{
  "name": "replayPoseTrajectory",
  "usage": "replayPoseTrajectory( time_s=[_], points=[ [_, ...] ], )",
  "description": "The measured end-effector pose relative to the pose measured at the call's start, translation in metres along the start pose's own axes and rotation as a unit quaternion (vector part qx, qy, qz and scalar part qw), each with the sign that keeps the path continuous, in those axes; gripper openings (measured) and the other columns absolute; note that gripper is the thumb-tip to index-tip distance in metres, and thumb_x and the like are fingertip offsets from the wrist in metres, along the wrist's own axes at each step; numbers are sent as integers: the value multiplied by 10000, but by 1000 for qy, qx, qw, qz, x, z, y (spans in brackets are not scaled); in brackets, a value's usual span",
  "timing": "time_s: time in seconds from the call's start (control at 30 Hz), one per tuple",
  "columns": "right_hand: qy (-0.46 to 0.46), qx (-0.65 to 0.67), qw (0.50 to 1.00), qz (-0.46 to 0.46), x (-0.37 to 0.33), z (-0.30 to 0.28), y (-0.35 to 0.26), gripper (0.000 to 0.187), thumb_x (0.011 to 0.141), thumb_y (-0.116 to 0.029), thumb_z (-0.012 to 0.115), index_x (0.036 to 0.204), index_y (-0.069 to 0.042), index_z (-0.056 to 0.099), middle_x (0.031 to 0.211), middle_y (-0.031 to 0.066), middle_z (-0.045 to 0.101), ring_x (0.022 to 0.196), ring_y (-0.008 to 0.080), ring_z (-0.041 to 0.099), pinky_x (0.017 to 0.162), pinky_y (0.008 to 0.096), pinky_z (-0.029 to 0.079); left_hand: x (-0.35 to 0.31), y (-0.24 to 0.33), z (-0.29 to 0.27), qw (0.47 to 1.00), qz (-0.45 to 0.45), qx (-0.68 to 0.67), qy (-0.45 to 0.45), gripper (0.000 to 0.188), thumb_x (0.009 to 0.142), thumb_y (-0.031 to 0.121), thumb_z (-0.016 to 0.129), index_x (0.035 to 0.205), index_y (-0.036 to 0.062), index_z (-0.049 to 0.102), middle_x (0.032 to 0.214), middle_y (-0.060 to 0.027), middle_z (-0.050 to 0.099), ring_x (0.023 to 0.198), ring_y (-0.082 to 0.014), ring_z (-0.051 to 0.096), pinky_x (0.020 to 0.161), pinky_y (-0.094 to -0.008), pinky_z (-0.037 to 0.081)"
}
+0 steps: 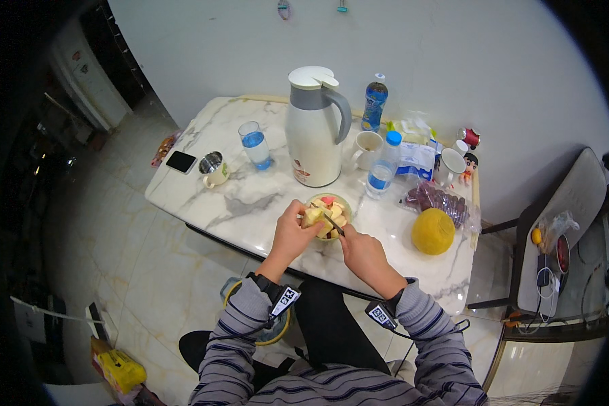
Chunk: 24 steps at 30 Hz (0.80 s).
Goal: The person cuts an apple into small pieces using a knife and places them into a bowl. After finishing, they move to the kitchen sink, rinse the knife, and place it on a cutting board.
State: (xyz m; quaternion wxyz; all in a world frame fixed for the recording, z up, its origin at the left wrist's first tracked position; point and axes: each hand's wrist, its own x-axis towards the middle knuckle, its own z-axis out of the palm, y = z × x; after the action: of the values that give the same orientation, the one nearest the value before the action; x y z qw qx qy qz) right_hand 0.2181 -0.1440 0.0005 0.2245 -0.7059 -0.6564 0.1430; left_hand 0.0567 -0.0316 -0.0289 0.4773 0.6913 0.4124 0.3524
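Over a bowl (pixel 346 205) of cut fruit at the table's front edge, my left hand (pixel 295 231) is closed on a pale yellow piece of fruit (pixel 312 217). My right hand (pixel 367 256) grips a small knife (pixel 333 224), its dark blade slanting up and left against that piece. Several pale chunks, some with reddish skin, fill the bowl. The knife's handle is hidden inside my right fist. Behind the bowl rises a large white thermos jug (pixel 311 135) with a grey handle. To the right rests a round yellow fruit (pixel 433 231).
The marble-patterned table (pixel 250 203) also bears a phone (pixel 181 162), a metal-lined cup (pixel 212 168), a water glass (pixel 254 145), a water bottle (pixel 384 166), a blue-labelled drink bottle (pixel 375 103), white mugs (pixel 449 166) and bagged grapes (pixel 434 199). A chair (pixel 555 223) stands at right.
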Motion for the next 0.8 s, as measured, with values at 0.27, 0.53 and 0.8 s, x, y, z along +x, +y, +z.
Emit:
replayPoseTrajectory(
  time_s=[0.27, 0.53, 0.8],
  points=[
    [11, 9, 1000, -20, 4, 2, -4, 214, 951, -228, 517, 964, -17, 480, 624, 229, 612, 584, 432, 612, 534, 521, 484, 3, 5, -8, 974, -90, -199, -59, 298, 823, 88, 739, 906, 47, 456, 936, -61, 560, 791, -146, 646, 623, -282, 604],
    [34, -25, 999, -26, 5, 5, -3, 243, 957, -262, 510, 917, -23, 491, 613, 188, 623, 545, 383, 624, 495, 478, 498, 1, 6, -3, 981, -91, -168, -33, 292, 824, 99, 738, 904, 42, 464, 912, -58, 589, 799, -137, 647, 595, -261, 573],
    [32, -39, 999, 4, 7, 14, 2, 251, 958, -262, 507, 956, -11, 507, 642, 206, 635, 571, 388, 636, 521, 474, 510, -5, 19, 12, 986, 37, 147, 65, 379, 791, 185, 772, 930, 18, 462, 874, -122, 614, 746, -208, 645, 609, -337, 505]
  ],
)
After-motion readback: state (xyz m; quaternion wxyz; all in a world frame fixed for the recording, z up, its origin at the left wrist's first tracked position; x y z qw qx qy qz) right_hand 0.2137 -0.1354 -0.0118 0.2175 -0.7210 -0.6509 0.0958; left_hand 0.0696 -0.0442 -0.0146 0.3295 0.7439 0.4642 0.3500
